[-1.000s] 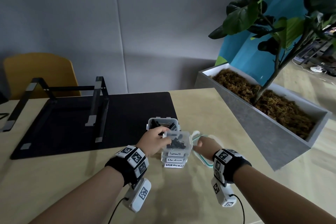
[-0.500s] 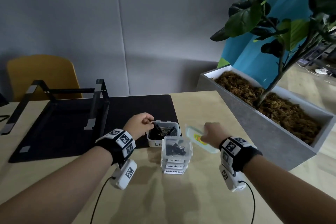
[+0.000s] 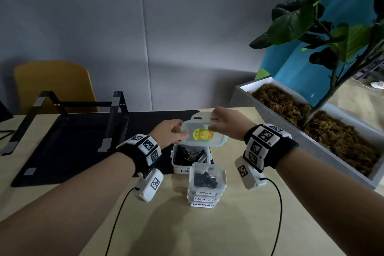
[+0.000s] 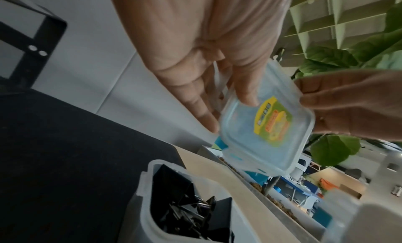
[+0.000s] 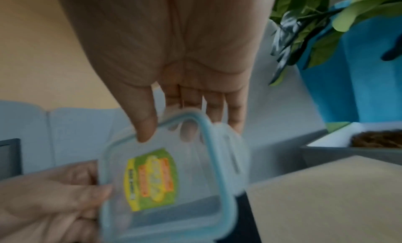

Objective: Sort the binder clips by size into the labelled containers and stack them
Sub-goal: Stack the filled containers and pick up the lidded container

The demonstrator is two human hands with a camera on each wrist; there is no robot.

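Note:
Both hands hold a clear lid (image 3: 202, 134) with a blue seal and a green-yellow sticker in the air. My left hand (image 3: 172, 134) pinches its left edge and my right hand (image 3: 224, 123) pinches its far right edge. In the wrist views the lid (image 4: 263, 126) (image 5: 165, 183) sits between thumb and fingers of each hand. Below it stands an open container (image 3: 176, 165) of large black binder clips (image 4: 185, 215), its label partly hidden. In front is a stack of containers (image 3: 205, 198) labelled Small and Medium; the top one is open and holds small black clips (image 3: 205, 178).
A black mat (image 3: 68, 147) with a black metal stand (image 3: 108, 122) covers the table's left rear. A long grey planter (image 3: 311, 143) with a leafy plant runs along the right side. A yellow chair (image 3: 52, 87) stands behind the table. Bare wood (image 3: 187, 233) lies in front of the stack.
My right hand lifted the lid from the table right of the stack and carried it left, above the large-clip container. My left hand left the stack and took the lid's left edge.

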